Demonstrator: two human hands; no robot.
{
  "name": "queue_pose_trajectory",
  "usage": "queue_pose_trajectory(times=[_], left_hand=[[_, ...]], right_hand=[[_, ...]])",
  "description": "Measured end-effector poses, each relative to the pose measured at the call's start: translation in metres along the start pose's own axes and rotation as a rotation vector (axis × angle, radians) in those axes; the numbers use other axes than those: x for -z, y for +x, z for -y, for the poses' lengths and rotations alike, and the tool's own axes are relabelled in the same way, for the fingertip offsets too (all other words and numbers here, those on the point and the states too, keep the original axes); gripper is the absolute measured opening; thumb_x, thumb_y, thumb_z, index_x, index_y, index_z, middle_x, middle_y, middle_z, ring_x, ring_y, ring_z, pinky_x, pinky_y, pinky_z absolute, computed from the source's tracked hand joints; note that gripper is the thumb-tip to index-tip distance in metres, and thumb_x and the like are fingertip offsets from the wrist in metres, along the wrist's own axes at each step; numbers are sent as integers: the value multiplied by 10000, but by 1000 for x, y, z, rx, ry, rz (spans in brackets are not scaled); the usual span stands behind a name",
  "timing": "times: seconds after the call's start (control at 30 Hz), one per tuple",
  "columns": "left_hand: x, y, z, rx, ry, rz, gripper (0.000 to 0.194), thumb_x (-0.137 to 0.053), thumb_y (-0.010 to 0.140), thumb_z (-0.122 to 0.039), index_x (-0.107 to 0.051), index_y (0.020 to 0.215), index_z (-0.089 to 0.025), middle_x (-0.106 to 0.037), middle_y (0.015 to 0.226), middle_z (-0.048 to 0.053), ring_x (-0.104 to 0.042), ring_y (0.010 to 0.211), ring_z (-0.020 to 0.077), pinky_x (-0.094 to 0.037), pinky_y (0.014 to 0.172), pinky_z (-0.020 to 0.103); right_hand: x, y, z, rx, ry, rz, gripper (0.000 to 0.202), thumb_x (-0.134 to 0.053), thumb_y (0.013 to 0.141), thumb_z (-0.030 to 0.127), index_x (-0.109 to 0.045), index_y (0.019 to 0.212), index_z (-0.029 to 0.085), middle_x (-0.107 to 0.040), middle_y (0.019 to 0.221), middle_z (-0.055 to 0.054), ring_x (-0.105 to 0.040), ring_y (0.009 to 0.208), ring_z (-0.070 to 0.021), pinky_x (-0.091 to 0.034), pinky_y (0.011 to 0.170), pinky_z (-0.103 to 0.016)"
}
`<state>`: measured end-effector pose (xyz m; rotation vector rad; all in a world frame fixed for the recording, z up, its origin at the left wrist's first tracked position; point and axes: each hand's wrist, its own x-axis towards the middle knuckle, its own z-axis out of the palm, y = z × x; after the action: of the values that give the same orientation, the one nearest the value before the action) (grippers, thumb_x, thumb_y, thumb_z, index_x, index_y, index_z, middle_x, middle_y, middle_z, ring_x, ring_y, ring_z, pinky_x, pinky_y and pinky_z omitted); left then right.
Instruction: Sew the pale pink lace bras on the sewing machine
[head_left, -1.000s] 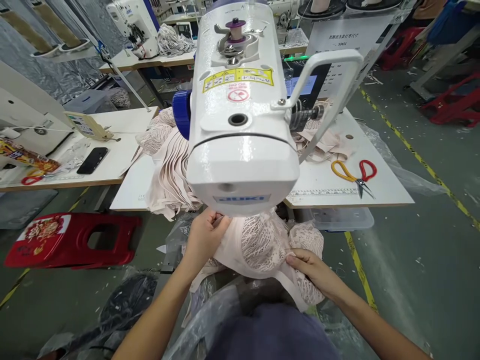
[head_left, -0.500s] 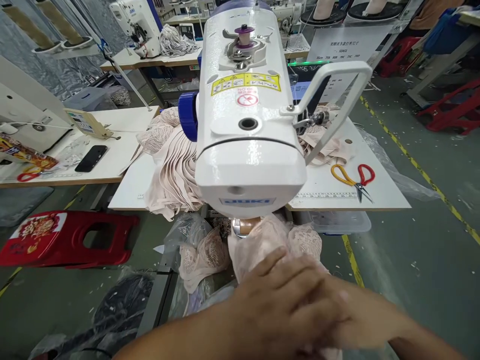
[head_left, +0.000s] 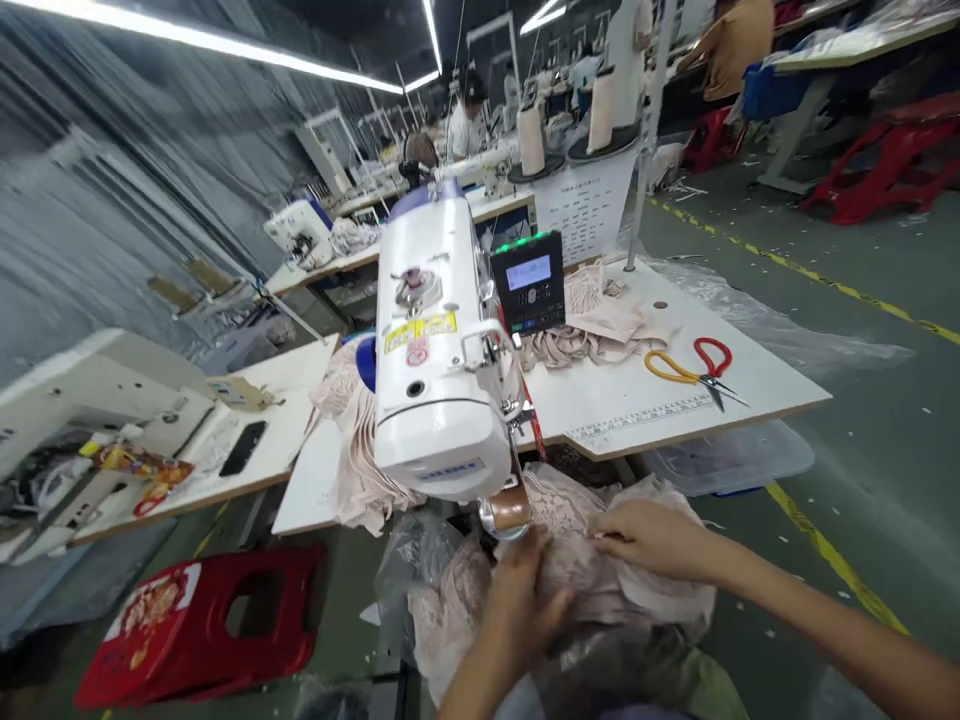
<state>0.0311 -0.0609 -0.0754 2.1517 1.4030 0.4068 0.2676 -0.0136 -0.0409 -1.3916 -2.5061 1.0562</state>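
A pale pink lace garment [head_left: 574, 565] is held below the front edge of the white tabletop [head_left: 705, 320], just in front of the sewing machine [head_left: 427, 400]. The garment is gripped near its upper right part by the right hand [head_left: 649, 540], with thumb and forefinger brought together on the cloth. The left hand [head_left: 514, 605] is laid against the garment's left side, its fingers spread and the thumb held apart, close to the machine's round lower end.

On the machine's front, blurred blue lettering can be read as "JUKI". Higher up, a yellow label [head_left: 420, 333] and a round pink prohibition sign [head_left: 417, 352] are carried; their small print cannot be read. The text on the lit control panel [head_left: 527, 283] and on the white printed sheet [head_left: 589, 215] is likewise too small.

At the tabletop's front right corner, scissors [head_left: 709, 378] with one yellow and one red handle are laid open, beside a printed ruler scale [head_left: 645, 425] along the front edge. Pink fabric pieces [head_left: 600, 330] are heaped behind, and a layered stack [head_left: 364, 450] is draped over the front edge left of the machine.
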Motion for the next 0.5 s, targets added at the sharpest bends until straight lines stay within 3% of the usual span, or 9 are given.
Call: queue_pose_trajectory(times=[0.1, 0.2, 0.3, 0.37, 0.43, 0.5], left_hand=[[-33, 2, 12, -30, 128, 43, 646, -635, 731, -106, -538, 1369, -88, -419, 1514, 232, -381, 1420, 376, -393, 1120, 581], [-52, -3, 21, -33, 180, -6, 670, -627, 726, -72, -537, 1389, -106, -381, 1536, 231, -344, 1433, 402, -375, 1122, 613], [-55, -8, 26, -51, 189, -64, 643, -606, 771, -93, -519, 1407, -111, -394, 1528, 235, -358, 1429, 391, -394, 1118, 593], [-52, -10, 26, -88, 188, -105, 618, -589, 790, -99, -517, 1404, -120, -399, 1526, 234, -363, 1429, 379, -410, 1110, 580], [-48, -12, 23, -131, 178, -185, 584, -569, 802, -92, -525, 1384, -127, -406, 1524, 232, -360, 1436, 361, -417, 1109, 564], [-43, -16, 17, -150, 159, -279, 549, -534, 825, -85, -523, 1370, -144, -427, 1513, 220, -358, 1442, 334, -431, 1107, 534]], right_hand=[[-4, 11, -19, -67, -82, -151, 210, -536, 824, 171, -712, 938, 152, -721, 933, -151, -681, 885, -308, -485, 745, -364], [11, 15, -11, 37, 77, -445, 227, -556, 860, 264, -652, 1046, 177, -689, 982, -134, -666, 893, -280, -519, 757, -378], [46, 16, 24, 291, 176, -866, 168, -545, 934, 344, -617, 991, 204, -658, 936, -91, -641, 864, -236, -528, 746, -351], [73, 18, 54, 503, 92, -1117, 137, -580, 938, 310, -621, 1023, 211, -640, 968, -81, -625, 906, -220, -519, 794, -344], [96, 22, 82, 640, -35, -1255, 163, -590, 942, 284, -636, 1081, 213, -628, 1019, -80, -609, 951, -215, -501, 850, -357], [113, 28, 104, 674, -141, -1306, 188, -560, 961, 277, -654, 1110, 210, -621, 1061, -85, -593, 993, -218, -480, 897, -379]])
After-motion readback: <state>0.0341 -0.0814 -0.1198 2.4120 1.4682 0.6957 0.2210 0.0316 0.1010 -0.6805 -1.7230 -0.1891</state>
